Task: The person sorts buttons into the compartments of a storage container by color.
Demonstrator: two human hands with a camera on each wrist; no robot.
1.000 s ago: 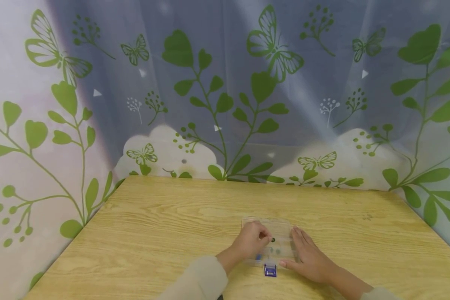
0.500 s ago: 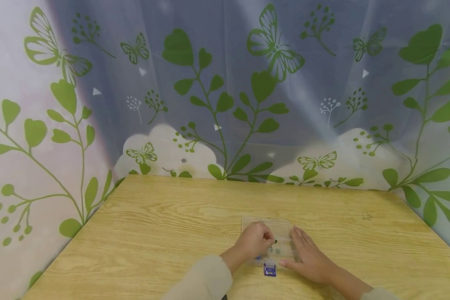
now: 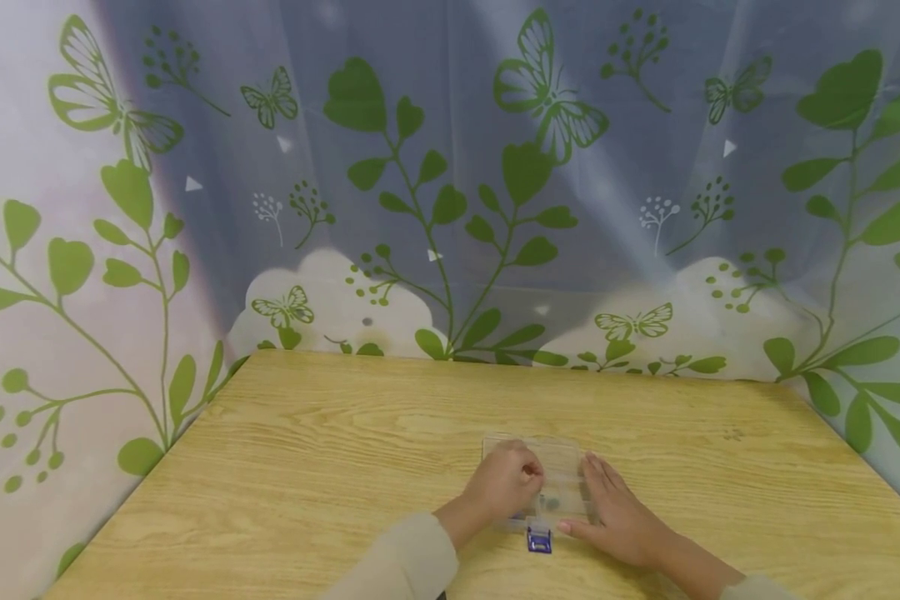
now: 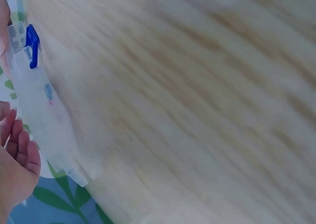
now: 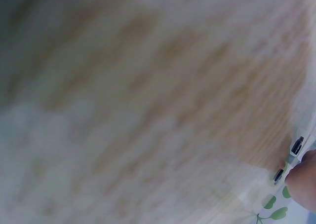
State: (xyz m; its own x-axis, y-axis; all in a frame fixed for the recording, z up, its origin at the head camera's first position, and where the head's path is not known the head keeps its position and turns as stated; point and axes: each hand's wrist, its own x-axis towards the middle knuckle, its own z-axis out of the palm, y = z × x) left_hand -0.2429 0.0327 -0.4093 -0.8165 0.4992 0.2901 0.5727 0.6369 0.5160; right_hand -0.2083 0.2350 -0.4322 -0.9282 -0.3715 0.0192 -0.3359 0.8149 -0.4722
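A clear plastic divided box (image 3: 570, 454) lies on the table with its blue latch (image 3: 539, 540) hanging over the near side. My left hand (image 3: 498, 483) is above the box's left part, fingers curled and thumb meeting the index finger. I cannot tell whether a small piece is between those fingertips. Flat along the box's right side is my right hand (image 3: 626, 521), fingers straight, thumb at the near corner. Small bluish-green pieces (image 3: 551, 503) show through the box. In the left wrist view the box (image 4: 42, 105) is seen from its side, with curled fingers (image 4: 22, 145) beside it.
The wood-grain table (image 3: 330, 458) extends around the box. A curtain (image 3: 450, 167) printed with green leaves and butterflies hangs behind and to the sides. A small dark object (image 3: 441, 595) shows at the bottom edge beside the left sleeve (image 3: 405, 554).
A small dark round piece seen at my left fingertips earlier is out of sight now. The left hand has shifted slightly right, then back left. My right hand has stayed in place.
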